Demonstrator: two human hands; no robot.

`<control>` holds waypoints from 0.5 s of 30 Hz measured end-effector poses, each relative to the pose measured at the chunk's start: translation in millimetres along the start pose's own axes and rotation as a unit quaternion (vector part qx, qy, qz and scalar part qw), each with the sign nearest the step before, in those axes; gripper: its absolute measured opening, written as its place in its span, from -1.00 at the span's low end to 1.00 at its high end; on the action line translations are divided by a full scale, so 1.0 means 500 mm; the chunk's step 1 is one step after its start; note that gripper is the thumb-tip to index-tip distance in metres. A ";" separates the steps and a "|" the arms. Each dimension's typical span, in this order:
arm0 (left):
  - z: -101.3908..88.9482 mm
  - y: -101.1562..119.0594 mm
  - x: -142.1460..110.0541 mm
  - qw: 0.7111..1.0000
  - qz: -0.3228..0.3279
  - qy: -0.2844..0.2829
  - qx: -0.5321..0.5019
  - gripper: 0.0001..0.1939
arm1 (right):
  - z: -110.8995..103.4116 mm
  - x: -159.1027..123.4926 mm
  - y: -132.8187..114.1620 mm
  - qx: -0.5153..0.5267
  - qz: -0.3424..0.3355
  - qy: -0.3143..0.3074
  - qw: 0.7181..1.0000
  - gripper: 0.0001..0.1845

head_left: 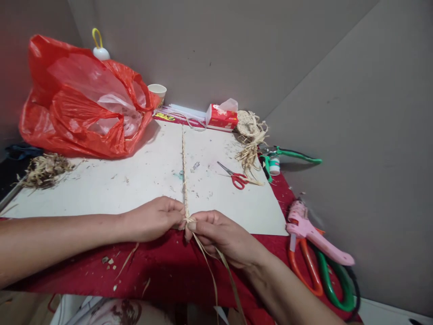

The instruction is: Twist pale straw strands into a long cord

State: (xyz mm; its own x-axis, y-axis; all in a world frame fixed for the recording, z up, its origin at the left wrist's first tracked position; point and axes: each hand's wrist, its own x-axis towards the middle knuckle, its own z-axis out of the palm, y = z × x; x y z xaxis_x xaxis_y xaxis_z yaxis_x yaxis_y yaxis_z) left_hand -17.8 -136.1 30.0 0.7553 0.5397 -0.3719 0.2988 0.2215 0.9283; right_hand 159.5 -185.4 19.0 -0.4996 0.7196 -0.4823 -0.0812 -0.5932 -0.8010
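A long, thin braid of pale straw (184, 176) runs straight away from me across the white board (152, 189). Its near end lies between my two hands at the board's front edge. My left hand (165, 219) pinches the braid from the left. From the right, my right hand (216, 232) grips the working end between thumb and fingers. Loose straw strands (211, 275) trail from under my right hand down past the table's front edge. How the strands cross is partly hidden by my fingers.
Red-handled scissors (237, 178) and a straw bundle (252, 133) lie at right. A pink glue gun (309, 230), pliers (297, 154) and large-handled shears (309, 268) line the right edge. A red plastic bag (81, 108), straw scraps (47, 169) and a tissue pack (221, 116) are farther back.
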 end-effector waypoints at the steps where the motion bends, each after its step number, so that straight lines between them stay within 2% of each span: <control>1: -0.001 0.001 0.001 1.000 -0.016 -0.006 -0.015 -0.80 | -0.001 0.000 -0.002 -0.008 -0.001 -0.002 1.000 -0.74; 6: 0.000 0.003 0.002 0.995 -0.062 -0.026 -0.080 -0.80 | -0.008 -0.002 -0.008 -0.077 -0.014 0.000 0.997 -0.75; 15: 0.007 -0.007 0.008 0.996 -0.046 -0.019 -0.078 -0.80 | -0.001 -0.011 -0.014 -0.276 -0.029 0.039 0.960 -0.76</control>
State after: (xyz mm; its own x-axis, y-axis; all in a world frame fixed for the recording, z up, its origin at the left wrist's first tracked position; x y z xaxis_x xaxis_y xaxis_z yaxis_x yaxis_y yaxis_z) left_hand -13.7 -137.3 25.1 0.7509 0.4807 -0.4528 0.2762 0.3942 0.8765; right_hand 163.5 -185.2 26.8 -0.4403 0.7832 -0.4390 0.3731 -0.2851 -0.8829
